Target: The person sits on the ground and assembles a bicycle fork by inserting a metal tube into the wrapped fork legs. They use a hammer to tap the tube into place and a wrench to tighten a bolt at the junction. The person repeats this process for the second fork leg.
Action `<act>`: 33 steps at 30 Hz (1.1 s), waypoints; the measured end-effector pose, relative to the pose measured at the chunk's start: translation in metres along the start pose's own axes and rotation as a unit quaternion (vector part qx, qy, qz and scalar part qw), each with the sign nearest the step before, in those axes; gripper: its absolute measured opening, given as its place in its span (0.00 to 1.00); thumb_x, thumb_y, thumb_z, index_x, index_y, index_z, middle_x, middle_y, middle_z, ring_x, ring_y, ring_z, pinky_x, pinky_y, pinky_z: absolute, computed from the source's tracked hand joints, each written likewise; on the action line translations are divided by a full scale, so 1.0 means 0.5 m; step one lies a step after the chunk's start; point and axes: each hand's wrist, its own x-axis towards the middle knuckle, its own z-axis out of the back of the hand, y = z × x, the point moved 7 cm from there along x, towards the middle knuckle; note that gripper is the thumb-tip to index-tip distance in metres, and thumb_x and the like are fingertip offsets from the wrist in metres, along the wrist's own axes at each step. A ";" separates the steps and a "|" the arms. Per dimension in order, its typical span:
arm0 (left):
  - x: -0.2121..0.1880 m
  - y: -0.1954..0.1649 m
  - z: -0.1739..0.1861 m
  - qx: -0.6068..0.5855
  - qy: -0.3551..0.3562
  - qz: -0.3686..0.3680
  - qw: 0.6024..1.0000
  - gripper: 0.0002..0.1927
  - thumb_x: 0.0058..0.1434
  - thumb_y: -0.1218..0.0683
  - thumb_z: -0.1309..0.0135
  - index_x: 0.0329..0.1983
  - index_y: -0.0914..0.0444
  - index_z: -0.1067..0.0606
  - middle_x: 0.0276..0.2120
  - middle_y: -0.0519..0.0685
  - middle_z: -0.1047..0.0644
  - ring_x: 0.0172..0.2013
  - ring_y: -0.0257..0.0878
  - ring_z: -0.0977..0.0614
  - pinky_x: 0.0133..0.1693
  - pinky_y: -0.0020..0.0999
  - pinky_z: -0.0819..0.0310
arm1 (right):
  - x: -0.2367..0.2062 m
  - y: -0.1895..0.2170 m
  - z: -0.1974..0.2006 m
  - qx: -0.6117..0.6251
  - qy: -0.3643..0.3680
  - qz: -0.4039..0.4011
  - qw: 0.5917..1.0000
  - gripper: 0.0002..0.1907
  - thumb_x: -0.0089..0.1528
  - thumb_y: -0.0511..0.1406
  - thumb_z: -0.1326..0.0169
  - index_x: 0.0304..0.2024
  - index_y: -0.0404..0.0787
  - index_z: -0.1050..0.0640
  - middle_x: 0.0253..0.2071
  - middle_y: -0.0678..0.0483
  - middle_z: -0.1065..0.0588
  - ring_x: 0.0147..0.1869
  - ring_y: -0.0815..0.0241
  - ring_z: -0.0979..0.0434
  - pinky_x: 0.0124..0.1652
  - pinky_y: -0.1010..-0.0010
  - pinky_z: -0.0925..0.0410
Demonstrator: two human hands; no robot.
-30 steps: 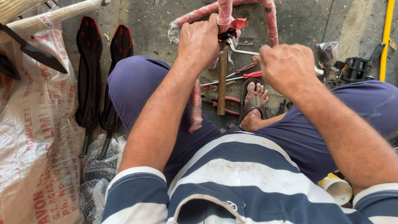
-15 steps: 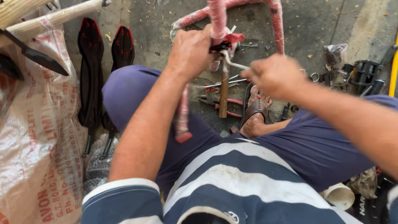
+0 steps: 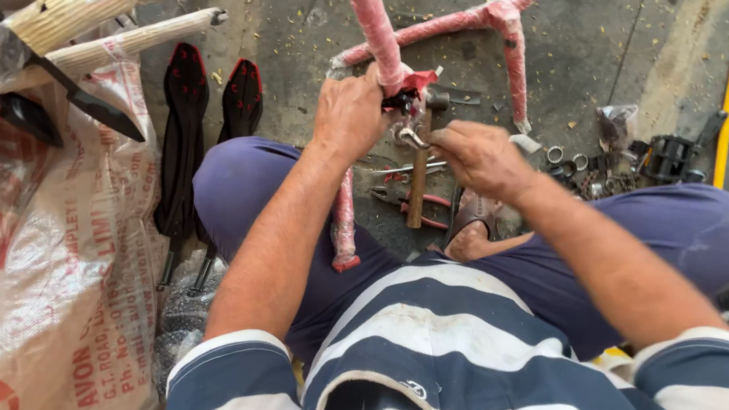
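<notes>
My left hand (image 3: 352, 116) is closed around the red-wrapped bicycle frame (image 3: 381, 36) at its tube junction above my lap. My right hand (image 3: 479, 158) pinches a small metal wrench (image 3: 410, 138) against the same junction. A wooden-handled hammer (image 3: 421, 175) and red-handled pliers (image 3: 411, 204) lie on the floor beneath.
</notes>
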 end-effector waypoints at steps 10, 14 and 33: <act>0.012 -0.043 -0.032 0.022 0.031 0.018 0.999 0.13 0.62 0.49 0.41 0.43 0.59 0.28 0.27 0.52 0.19 0.32 0.53 0.17 0.39 0.54 0.32 | 0.082 0.045 0.069 -0.296 0.199 -0.040 0.933 0.07 0.62 0.37 0.49 0.31 0.43 0.22 0.29 0.51 0.21 0.33 0.53 0.18 0.31 0.61 0.27; -0.003 -0.049 -0.026 -0.008 0.019 -0.009 1.000 0.18 0.56 0.48 0.37 0.42 0.60 0.28 0.26 0.54 0.20 0.31 0.55 0.17 0.38 0.53 0.33 | 0.068 0.018 0.045 -0.260 0.235 -0.079 0.933 0.15 0.67 0.42 0.51 0.30 0.43 0.20 0.26 0.50 0.20 0.31 0.50 0.17 0.31 0.58 0.27; -0.014 -0.015 -0.003 0.000 -0.022 0.052 0.998 0.17 0.56 0.49 0.37 0.45 0.60 0.27 0.28 0.56 0.19 0.33 0.57 0.17 0.40 0.56 0.29 | 0.005 -0.009 0.020 -0.164 0.043 -0.047 0.984 0.16 0.66 0.47 0.44 0.31 0.44 0.22 0.29 0.51 0.24 0.34 0.48 0.21 0.33 0.58 0.30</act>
